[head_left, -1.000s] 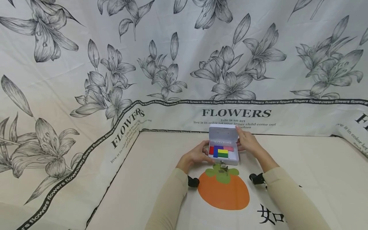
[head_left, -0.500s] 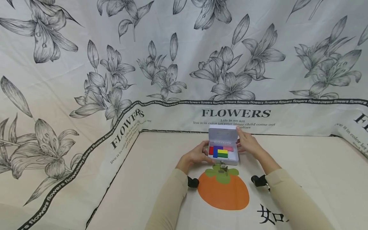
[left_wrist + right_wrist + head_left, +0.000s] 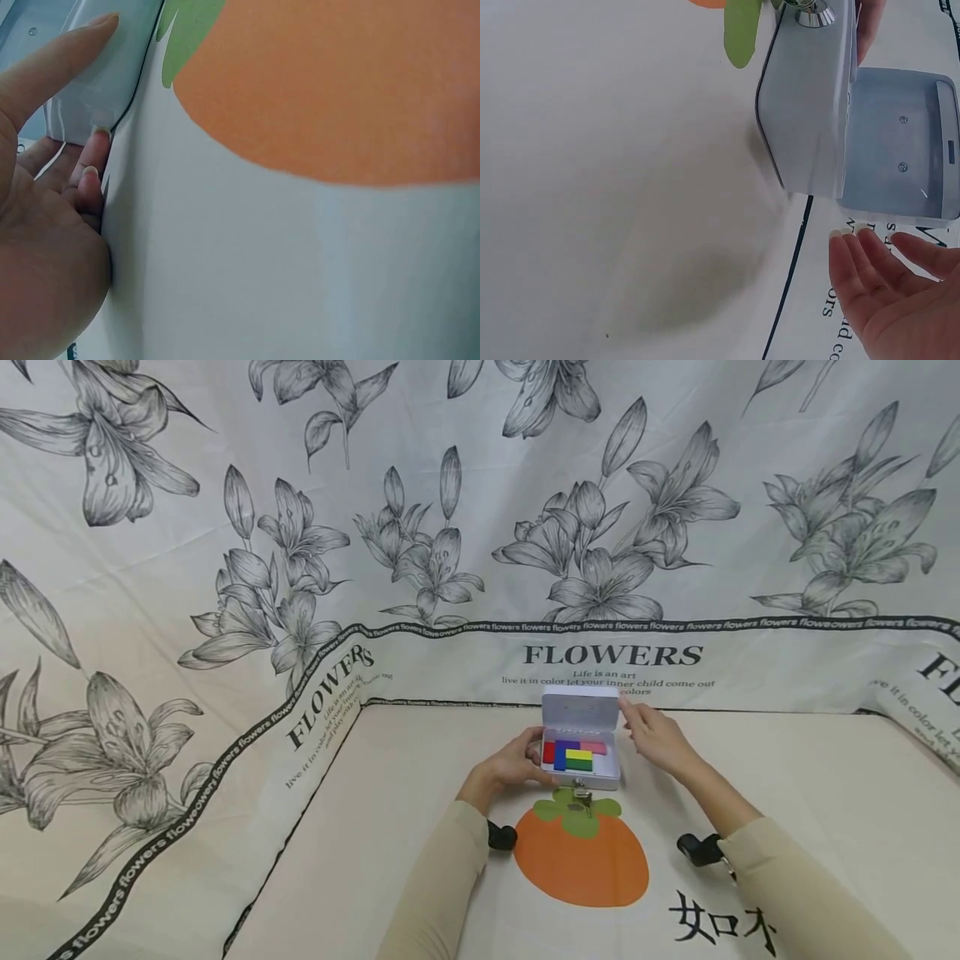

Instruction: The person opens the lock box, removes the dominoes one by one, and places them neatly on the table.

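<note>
A small white metal box (image 3: 608, 781) stands with its lid (image 3: 579, 713) raised; red (image 3: 549, 752), blue (image 3: 561, 756), pink (image 3: 595, 747), yellow (image 3: 579, 754) and green (image 3: 579, 765) blocks lie inside. The left hand (image 3: 512, 762) grips the box's left side, thumb along the front wall, also plain in the left wrist view. Beside the raised lid's right edge is the right hand (image 3: 660, 739), its fingers extended; in the right wrist view this hand (image 3: 900, 300) shows a small gap from the lid (image 3: 900, 142) and holds nothing.
A light cloth (image 3: 405, 793) with an orange persimmon print (image 3: 581, 860) and black characters covers the table. A flower-printed curtain (image 3: 420, 668) rises behind the box and along the left. Keys (image 3: 582, 797) hang at the box's front latch.
The right hand has let go of the box and moved slightly right, away from its side. The left hand keeps its grip, and the lid stays raised.
</note>
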Motion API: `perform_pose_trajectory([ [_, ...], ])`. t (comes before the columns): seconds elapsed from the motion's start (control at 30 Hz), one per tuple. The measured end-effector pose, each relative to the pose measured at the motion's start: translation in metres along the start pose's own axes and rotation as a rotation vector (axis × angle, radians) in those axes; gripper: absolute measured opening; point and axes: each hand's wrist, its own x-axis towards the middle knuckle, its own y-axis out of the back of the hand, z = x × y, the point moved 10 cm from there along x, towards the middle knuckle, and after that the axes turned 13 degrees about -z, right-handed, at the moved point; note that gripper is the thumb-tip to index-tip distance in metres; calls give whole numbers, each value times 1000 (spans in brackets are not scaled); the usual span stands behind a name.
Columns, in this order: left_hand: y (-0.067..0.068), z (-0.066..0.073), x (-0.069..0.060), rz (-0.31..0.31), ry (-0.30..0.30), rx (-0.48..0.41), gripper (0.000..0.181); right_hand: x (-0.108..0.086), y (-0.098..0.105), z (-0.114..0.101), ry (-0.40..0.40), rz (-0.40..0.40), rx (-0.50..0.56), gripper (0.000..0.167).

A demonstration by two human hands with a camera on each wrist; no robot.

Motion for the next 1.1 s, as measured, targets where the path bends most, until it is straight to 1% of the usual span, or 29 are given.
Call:
perform_pose_trajectory([
  [0.1, -1, -1, 0, -3, 3, 3, 97, -7, 0, -4, 23, 12, -39, 77],
  [0.17, -1, -2, 0, -1, 7, 5, 97, -10, -1, -8, 53, 17, -63, 72],
  [0.23, 0, -3, 0, 8, 17, 9, 97, -11, -5, -12, 91, 5, -89, 63],
  [0.37, 2, -2, -1, 23, 28, 51, 96, -12, -15, -20, 169, -39, -147, 47],
  [0.47, 3, 0, -2, 18, 21, 78, 96, -11, -21, -25, 210, -70, -179, 43],
  [0.73, 2, 2, -2, 1, 18, 83, 96, -8, -37, -38, 329, -149, -227, 37],
  [0.87, 2, 1, -2, 2, 16, 84, 95, -3, -44, -40, 345, -172, -245, 38],
  [0.97, 2, 0, -1, 8, 20, 76, 94, 0, -49, -40, 330, -184, -266, 39],
  [1.1, 3, -2, -1, 16, 24, 72, 94, 4, -52, -41, 316, -181, -296, 40],
])
